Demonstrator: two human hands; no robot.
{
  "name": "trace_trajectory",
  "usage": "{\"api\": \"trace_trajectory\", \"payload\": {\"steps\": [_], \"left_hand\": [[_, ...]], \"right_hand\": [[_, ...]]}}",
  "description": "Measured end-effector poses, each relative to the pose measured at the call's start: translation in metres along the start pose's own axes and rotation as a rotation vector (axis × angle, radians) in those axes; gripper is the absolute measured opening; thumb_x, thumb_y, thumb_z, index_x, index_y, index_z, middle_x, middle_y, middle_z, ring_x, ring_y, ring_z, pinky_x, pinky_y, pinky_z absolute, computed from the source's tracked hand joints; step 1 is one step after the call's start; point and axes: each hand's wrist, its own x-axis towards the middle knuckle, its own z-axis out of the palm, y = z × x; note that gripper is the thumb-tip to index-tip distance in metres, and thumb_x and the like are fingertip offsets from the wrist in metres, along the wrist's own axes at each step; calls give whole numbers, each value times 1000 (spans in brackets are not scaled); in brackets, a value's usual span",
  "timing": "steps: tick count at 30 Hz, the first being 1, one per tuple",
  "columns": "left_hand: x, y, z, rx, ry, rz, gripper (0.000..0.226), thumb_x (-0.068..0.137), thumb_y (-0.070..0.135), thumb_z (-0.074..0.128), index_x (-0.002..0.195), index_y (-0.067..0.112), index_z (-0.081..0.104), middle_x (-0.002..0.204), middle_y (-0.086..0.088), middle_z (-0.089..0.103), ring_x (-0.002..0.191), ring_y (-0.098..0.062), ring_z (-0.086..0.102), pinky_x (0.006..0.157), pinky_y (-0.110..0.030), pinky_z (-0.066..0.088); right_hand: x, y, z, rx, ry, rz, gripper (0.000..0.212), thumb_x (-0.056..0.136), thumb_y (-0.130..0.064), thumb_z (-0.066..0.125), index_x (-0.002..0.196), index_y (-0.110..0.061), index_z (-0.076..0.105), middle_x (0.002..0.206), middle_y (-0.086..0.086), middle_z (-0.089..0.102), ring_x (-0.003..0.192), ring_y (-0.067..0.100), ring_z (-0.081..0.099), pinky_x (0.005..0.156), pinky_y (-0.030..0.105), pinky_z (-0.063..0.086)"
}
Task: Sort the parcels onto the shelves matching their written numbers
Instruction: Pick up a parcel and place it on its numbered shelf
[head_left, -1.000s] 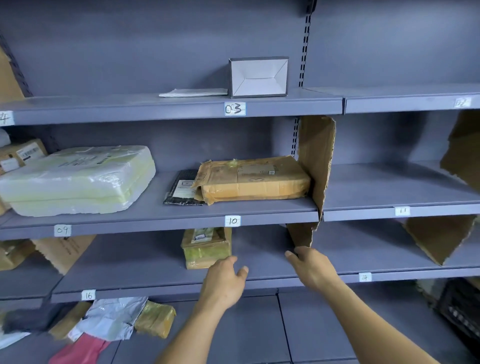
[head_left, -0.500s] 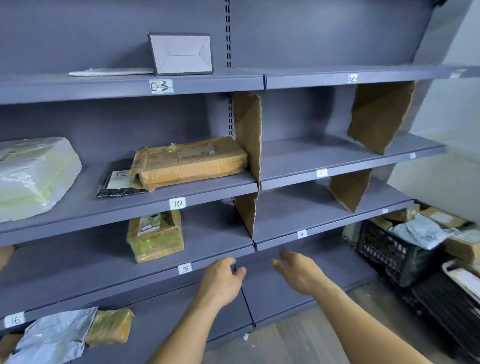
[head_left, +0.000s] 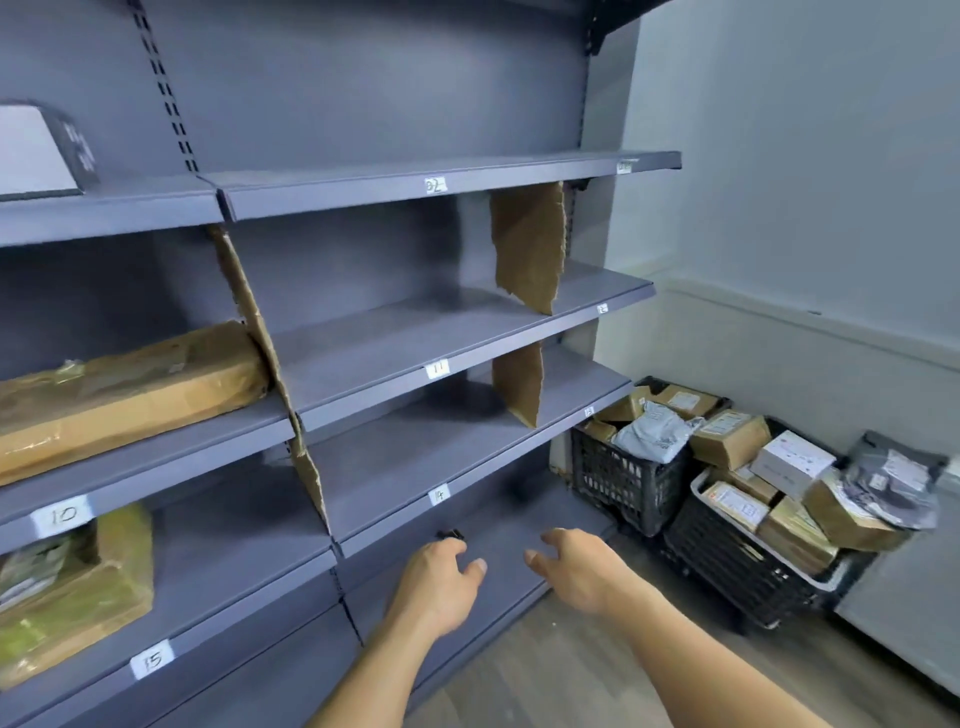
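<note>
Grey shelves carry handwritten labels: 10 (head_left: 63, 514), 15 (head_left: 152, 660), 11 (head_left: 437, 369) and 14 (head_left: 439, 494). A long brown parcel (head_left: 124, 387) lies on shelf 10. A yellow-taped parcel (head_left: 72, 587) sits on shelf 15. Shelves 11 and 14 hold no parcels. My left hand (head_left: 439, 582) and my right hand (head_left: 576, 569) hover in front of the lowest shelf, fingers loosely curled, holding nothing. Two black crates (head_left: 623, 483) full of parcels stand on the floor at the right.
Torn cardboard dividers (head_left: 527, 244) stand between shelf sections. A white box (head_left: 31, 150) sits on the top shelf at the left. A grey mailer bag (head_left: 652, 434) tops the nearer crate. Wooden floor (head_left: 545, 675) lies below, a pale wall at the right.
My view has swung right, bringing the crates further into frame and pushing the filled shelves to the left edge. Both hands stay empty, drifting right along the lowest shelf.
</note>
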Motion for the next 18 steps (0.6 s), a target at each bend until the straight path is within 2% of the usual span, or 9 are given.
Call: {"api": "trace_trajectory", "payload": {"steps": [7,12,14,18], "left_hand": [[32,94,60,41,-94,87,52,98,48,50,144,24,48,146,2,50,131,-19,50,105,-31,43],[56,150,96,79,-183,168,53,99,47,50,146,24,46,151,4,45,134,-16,47,104,-26,41],[67,169,108,102,-215,192,51,100,47,50,145,24,47,150,5,46,132,-15,49,99,-23,40],[100,200,135,128,-273,244,46,99,45,51,139,23,53,144,4,53,130,-17,50,99,-26,42]], "right_hand": [[11,102,-39,61,27,100,47,96,-56,47,111,-15,66,116,5,66,112,29,60,89,36,48],[11,162,-62,92,55,192,53,100,-53,46,131,-13,60,134,8,61,125,29,55,100,36,46],[15,184,-69,114,66,242,53,100,-53,47,132,-13,60,135,8,62,125,29,55,99,34,46],[29,220,-83,158,102,343,57,99,-55,48,131,-9,59,135,9,61,126,30,56,102,38,46]]}}
